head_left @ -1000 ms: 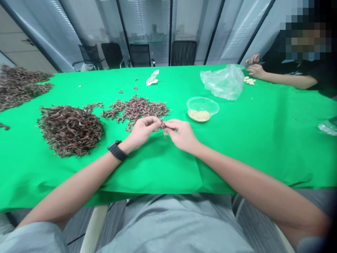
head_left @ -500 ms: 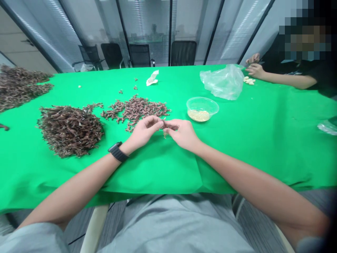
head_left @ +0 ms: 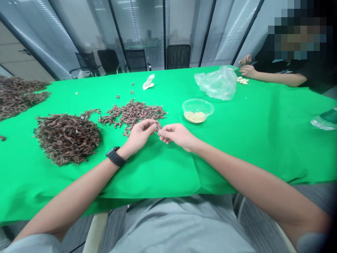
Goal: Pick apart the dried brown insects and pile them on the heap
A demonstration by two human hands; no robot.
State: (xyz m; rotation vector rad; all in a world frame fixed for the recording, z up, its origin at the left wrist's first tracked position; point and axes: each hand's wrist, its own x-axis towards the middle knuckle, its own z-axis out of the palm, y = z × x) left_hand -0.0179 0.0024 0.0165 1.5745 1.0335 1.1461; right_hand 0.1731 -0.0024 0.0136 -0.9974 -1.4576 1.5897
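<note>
Over the table, in front of the loose heap, my left hand [head_left: 140,135] pinches a small brown twig-like piece [head_left: 158,125] between thumb and fingers. My right hand [head_left: 179,135] meets it from the other side, its thumb and forefinger closed at the same piece; the fingertips partly hide it. Just beyond my hands lies a spread heap of small, knobbly reddish-brown pieces [head_left: 139,111]. A larger, taller pile of long brown twig-like pieces [head_left: 67,138] is at the left. To the right stands a clear round bowl [head_left: 209,109] with pale yellowish bits [head_left: 195,117] in its bottom.
Another brown pile [head_left: 21,95] lies at the far left of the green-covered table [head_left: 237,147]. A crumpled clear plastic bag [head_left: 217,83] and a scrap of white paper [head_left: 149,82] lie toward the back. At right, a co-worker's hands [head_left: 247,68] are near pale pieces [head_left: 242,80].
The view has shifted slightly. My hands stay together at the brown piece, with the right fingers a little lower. The light thread-like bit hanging below my right fingertips no longer shows.
</note>
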